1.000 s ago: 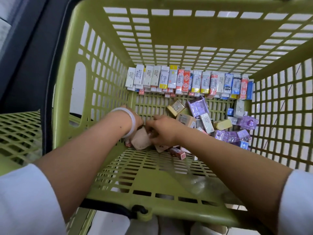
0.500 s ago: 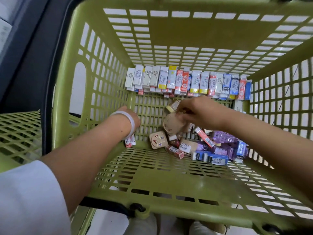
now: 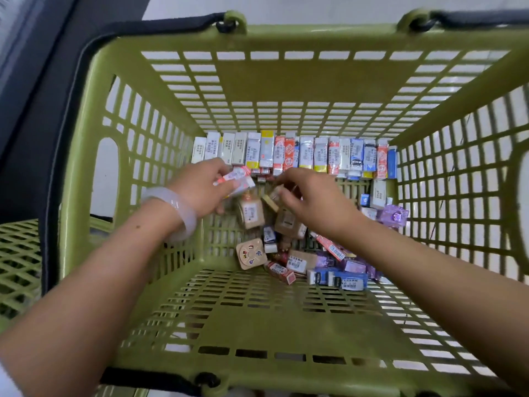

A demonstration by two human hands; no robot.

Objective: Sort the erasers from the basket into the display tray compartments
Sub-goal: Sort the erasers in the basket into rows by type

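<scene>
A green plastic basket (image 3: 266,316) fills the view. A row of boxed erasers (image 3: 289,154) stands along its far wall. A loose pile of erasers (image 3: 303,253) in tan, purple, blue and red packs lies on the floor right of centre. My left hand (image 3: 200,187) holds a small red-and-white eraser pack (image 3: 236,179) just in front of the row. My right hand (image 3: 312,199) reaches down into the pile, its fingertips pinching a small tan eraser (image 3: 272,199). A tan boxed eraser (image 3: 250,213) lies between the two hands. No display tray is in view.
A second green basket (image 3: 17,262) shows at the left edge. The black handle (image 3: 71,90) hangs over the basket's left rim. A dark surface lies at the upper left, pale floor beyond the far rim.
My left hand rose from the basket floor towards the back row and now holds a red-and-white pack. My right hand stayed at the pile's far end. The view tilted upward.
</scene>
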